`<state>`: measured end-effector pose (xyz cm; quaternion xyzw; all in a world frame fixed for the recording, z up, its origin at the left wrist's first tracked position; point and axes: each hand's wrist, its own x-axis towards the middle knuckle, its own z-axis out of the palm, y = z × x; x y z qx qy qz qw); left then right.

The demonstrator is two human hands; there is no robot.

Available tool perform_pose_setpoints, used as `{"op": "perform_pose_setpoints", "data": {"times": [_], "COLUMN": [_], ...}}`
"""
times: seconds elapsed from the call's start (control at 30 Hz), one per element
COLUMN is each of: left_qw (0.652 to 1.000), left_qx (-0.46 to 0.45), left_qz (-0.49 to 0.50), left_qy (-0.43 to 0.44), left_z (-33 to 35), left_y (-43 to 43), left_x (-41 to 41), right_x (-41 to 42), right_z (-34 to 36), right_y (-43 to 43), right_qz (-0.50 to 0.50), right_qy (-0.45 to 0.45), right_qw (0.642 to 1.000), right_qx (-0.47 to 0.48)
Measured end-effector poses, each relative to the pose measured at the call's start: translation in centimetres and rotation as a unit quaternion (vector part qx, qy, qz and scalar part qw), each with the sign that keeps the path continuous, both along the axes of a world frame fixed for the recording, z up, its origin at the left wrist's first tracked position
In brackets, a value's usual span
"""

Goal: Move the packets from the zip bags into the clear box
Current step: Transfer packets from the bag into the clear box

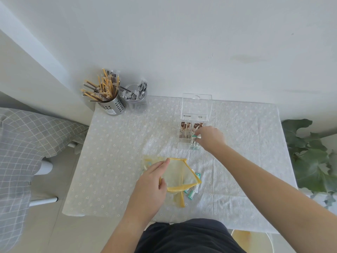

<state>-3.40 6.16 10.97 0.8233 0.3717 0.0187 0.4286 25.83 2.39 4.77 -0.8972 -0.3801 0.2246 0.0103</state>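
Head view, looking down on a table (113, 161) with a dotted pale cloth.

Right hand (211, 137) reaches out over the clear box (191, 132), fingertips pinched together on a teal-ended packet (194, 137) at the box's near-right section. Box lid (197, 106) stands open, tilted back toward the wall. Brown packets (189, 126) stand upright in the far section of the box; more teal packets (195, 147) show through the near wall, count unclear.

Left hand (151, 183) rests on the yellow-edged zip bag (179, 177), which lies near the front-centre of the table. Fingers are together and extended, pressing on the bag's left side; the thumb sits at the bag's open rim. It looks more like holding the bag down than a clamped grip, and I can't tell whether anything is pinched under the palm. A second yellow bag (151, 159) lies partly beneath it, to the far left.

Loose teal-ended packets (192, 191) stick out from under the bag's right and near edges, lying flat on the cloth.

Far-left corner: perforated metal holder (114, 105) full of wrapped sticks, touching a clear cup (138, 105) with grey sachets.

Plant (310, 154) is off the table's right edge, and a checked fabric (23, 139) is to the left.
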Motion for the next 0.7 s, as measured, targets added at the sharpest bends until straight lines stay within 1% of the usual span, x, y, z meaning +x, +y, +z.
{"op": "perform_pose_setpoints", "data": {"times": [0.1,0.17,0.23,0.4,0.57,0.7], "left_qw": [1.0,1.0,1.0,1.0,1.0,1.0], "left_qx": [0.0,-0.001,-0.004,-0.007,-0.006,-0.008], "left_qz": [-0.001,0.004,0.006,0.002,0.001,-0.002], "left_qy": [0.002,0.005,0.006,0.003,0.005,0.003], "left_z": [0.0,-0.1,-0.1,-0.2,-0.1,-0.2], "left_y": [0.0,0.1,0.1,0.1,0.1,0.0], "left_x": [-0.1,-0.1,-0.1,0.1,0.5,0.4], "right_x": [0.8,1.2,1.3,0.8,0.2,-0.2], "right_z": [-0.1,-0.2,-0.3,0.5,0.1,-0.4], "right_y": [-0.7,-1.7,-2.8,-2.4,-1.3,-0.9], "right_qz": [-0.041,-0.066,-0.079,-0.04,-0.026,-0.027], "right_qy": [0.039,0.037,0.024,-0.015,-0.049,-0.068], "right_qw": [0.996,0.99,0.989,0.998,0.998,0.996], "right_qx": [0.07,0.117,0.124,0.04,-0.031,-0.051]}}
